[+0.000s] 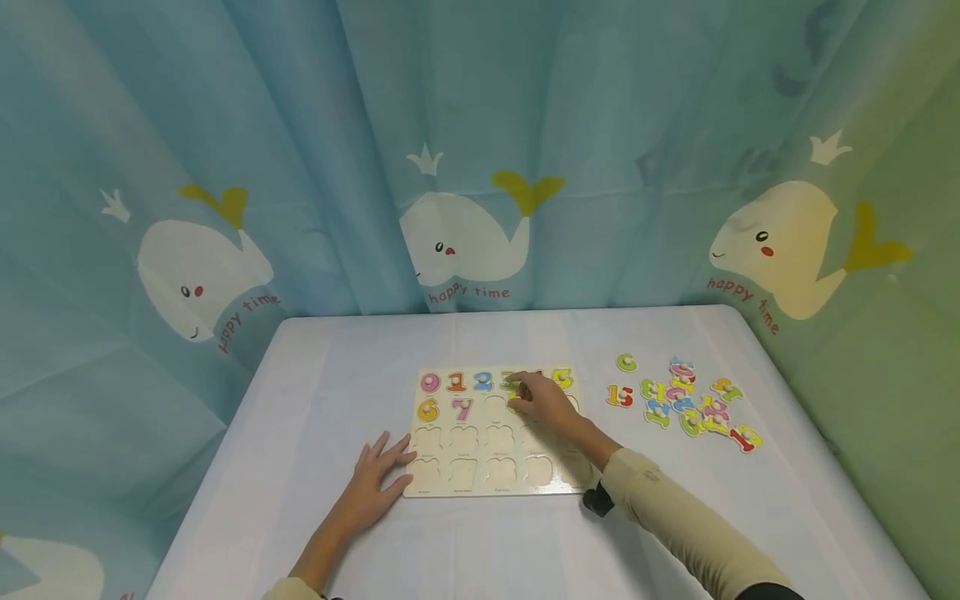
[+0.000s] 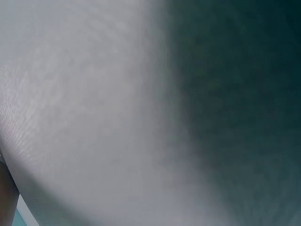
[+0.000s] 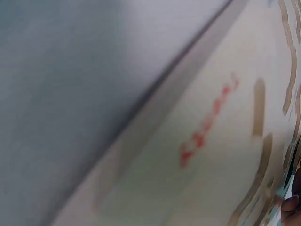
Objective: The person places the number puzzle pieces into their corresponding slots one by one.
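From the head camera I see my right hand (image 1: 545, 402) reaching over the puzzle board (image 1: 495, 433), with its fingers curled down on a green and yellow number piece (image 1: 513, 384) in the top row; the fingertips seem to pinch or press this piece, but I cannot tell which, because the hand covers most of it. Just to the left of this grip sit the blue 2 (image 1: 483, 382), the red 1 (image 1: 457, 382) and the pink 0 (image 1: 431, 382), and just to the right of it is the yellow 5 (image 1: 562, 378). Below and left of the grip are the yellow 6 (image 1: 427, 409) and the pink 7 (image 1: 462, 408), and the other slots toward me are bare wood. Well to the right of the grip, apart from the board, lies the loose pile of number pieces (image 1: 686, 400) on the white table (image 1: 315, 392). My left hand (image 1: 372, 485) lies flat with fingers spread and straight, the fingertips touching the board's near left corner, holding nothing. From the left wrist camera I get only a blurred grey surface and dark shadow, so nothing is readable there. From the right wrist camera I see the board's pale edge (image 3: 155, 132) very close, with blurred red print, and a fingertip (image 3: 290, 205) at the lower right corner
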Action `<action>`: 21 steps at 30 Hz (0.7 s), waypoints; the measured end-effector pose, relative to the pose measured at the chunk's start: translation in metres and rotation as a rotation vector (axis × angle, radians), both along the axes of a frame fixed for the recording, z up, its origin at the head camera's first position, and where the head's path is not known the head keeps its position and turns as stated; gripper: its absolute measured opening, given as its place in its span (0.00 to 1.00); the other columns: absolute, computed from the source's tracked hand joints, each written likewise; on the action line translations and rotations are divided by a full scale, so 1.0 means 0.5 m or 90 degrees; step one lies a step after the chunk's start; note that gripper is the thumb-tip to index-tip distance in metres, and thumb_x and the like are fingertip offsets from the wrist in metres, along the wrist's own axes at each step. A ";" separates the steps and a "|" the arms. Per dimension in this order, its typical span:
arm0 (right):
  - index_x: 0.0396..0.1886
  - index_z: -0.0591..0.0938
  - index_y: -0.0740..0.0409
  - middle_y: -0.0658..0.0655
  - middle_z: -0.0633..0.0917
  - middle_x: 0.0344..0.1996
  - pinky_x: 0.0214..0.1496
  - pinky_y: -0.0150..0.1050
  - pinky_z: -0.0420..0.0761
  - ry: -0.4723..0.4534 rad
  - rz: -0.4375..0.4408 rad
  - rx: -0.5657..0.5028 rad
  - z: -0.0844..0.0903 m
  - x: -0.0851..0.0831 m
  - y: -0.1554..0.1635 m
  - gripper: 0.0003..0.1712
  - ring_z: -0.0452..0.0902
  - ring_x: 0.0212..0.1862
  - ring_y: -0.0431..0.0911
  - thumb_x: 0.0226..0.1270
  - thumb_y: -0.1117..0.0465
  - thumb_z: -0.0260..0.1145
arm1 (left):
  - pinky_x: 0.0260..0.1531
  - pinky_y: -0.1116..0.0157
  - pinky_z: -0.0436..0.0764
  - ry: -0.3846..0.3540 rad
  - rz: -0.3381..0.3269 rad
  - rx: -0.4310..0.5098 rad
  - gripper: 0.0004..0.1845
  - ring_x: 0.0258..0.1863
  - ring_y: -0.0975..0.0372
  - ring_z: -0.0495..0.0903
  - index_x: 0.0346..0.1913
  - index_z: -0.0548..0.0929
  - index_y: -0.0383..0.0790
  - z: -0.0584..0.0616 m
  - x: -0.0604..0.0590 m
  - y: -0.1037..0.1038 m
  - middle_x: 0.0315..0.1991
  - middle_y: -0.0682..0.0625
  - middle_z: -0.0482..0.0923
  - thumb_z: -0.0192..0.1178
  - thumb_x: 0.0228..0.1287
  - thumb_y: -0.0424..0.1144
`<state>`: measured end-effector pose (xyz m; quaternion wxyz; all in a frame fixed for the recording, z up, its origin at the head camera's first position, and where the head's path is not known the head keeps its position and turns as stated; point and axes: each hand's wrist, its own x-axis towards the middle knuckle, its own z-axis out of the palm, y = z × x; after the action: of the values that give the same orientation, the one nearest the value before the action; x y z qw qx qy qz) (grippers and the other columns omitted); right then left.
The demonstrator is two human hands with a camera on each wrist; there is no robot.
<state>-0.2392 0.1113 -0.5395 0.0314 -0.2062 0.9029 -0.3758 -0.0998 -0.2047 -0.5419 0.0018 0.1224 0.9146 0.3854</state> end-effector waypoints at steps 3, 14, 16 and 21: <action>0.52 0.79 0.60 0.46 0.79 0.28 0.35 0.36 0.76 -0.001 0.009 0.004 0.003 -0.001 -0.016 0.23 0.73 0.31 0.39 0.56 0.61 0.71 | 0.66 0.44 0.38 0.003 0.000 -0.001 0.16 0.69 0.45 0.51 0.51 0.82 0.42 0.001 0.000 0.000 0.65 0.49 0.67 0.63 0.59 0.38; 0.56 0.76 0.59 0.45 0.77 0.27 0.32 0.33 0.74 -0.016 0.025 -0.006 -0.002 0.009 -0.061 0.26 0.70 0.29 0.39 0.57 0.60 0.71 | 0.67 0.45 0.37 -0.011 0.002 0.001 0.16 0.70 0.46 0.50 0.51 0.82 0.44 -0.005 -0.001 -0.001 0.66 0.51 0.67 0.63 0.60 0.39; 0.55 0.76 0.59 0.45 0.77 0.27 0.31 0.33 0.73 -0.007 0.027 0.008 -0.003 0.009 -0.068 0.26 0.70 0.29 0.39 0.56 0.60 0.71 | 0.67 0.45 0.37 -0.010 0.002 -0.001 0.16 0.70 0.46 0.50 0.51 0.82 0.44 -0.004 -0.002 -0.002 0.66 0.51 0.67 0.63 0.59 0.39; 0.52 0.78 0.59 0.44 0.76 0.26 0.29 0.32 0.72 -0.001 0.019 0.014 -0.006 0.008 -0.073 0.23 0.69 0.28 0.38 0.55 0.60 0.72 | 0.67 0.45 0.37 -0.013 0.005 -0.005 0.16 0.70 0.46 0.50 0.52 0.82 0.45 -0.004 -0.002 -0.003 0.66 0.52 0.66 0.63 0.60 0.40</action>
<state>-0.2350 0.0746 -0.5426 0.0400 -0.2193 0.9039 -0.3652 -0.1009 -0.2062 -0.5440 0.0102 0.1150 0.9165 0.3829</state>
